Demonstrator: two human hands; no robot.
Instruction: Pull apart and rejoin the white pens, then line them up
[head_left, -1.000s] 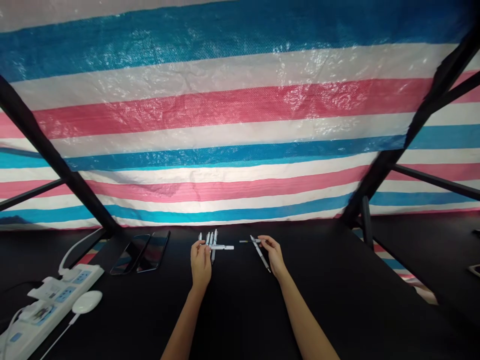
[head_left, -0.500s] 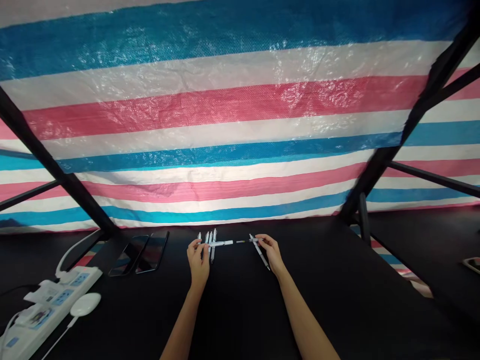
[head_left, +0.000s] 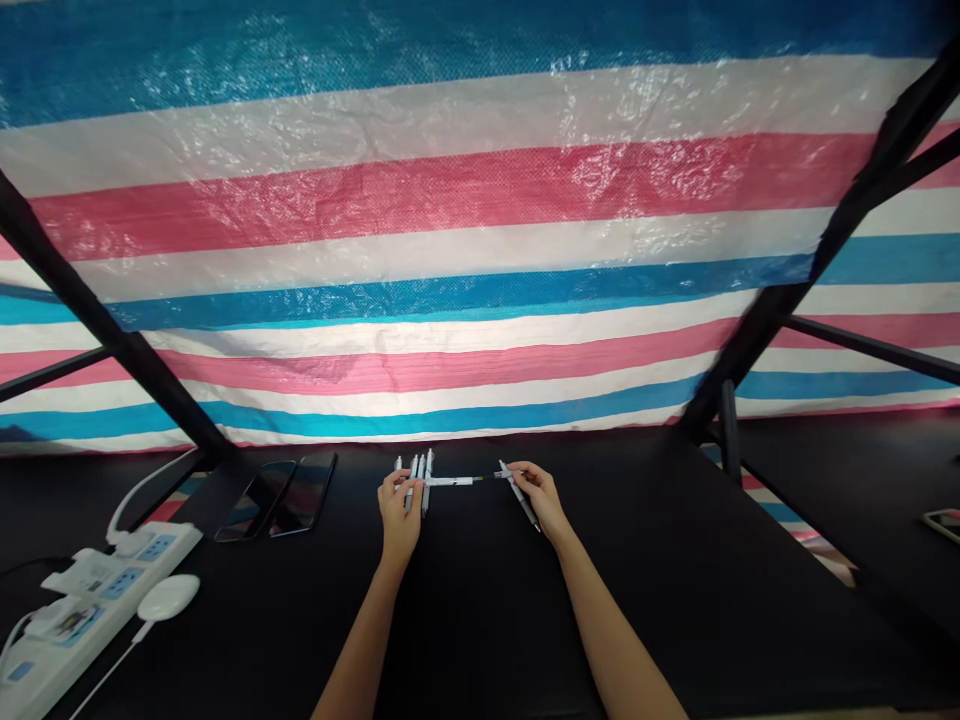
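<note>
My left hand (head_left: 400,510) pinches a white pen barrel (head_left: 454,482), held level and pointing right. Under and behind those fingers, several white pens (head_left: 422,465) lie side by side on the black table. My right hand (head_left: 538,495) is closed on the grey end of a thin pen refill (head_left: 487,477). The refill's tip is at the barrel's open right end; whether it is inside I cannot tell. Beneath the right fingers another white pen (head_left: 529,512) lies slantwise on the table.
Two dark phones (head_left: 304,497) lie at the left, near a white power strip (head_left: 112,610) with plugs and cables. A round white charger (head_left: 169,597) is beside it. Black frame legs (head_left: 757,330) stand at both sides before a striped sheet (head_left: 450,240). Another phone (head_left: 943,525) lies far right.
The gap between the barrel and the refill has closed as the barrel moved slightly right. The right hand has stayed nearly in place. The camera view has shifted a little.
</note>
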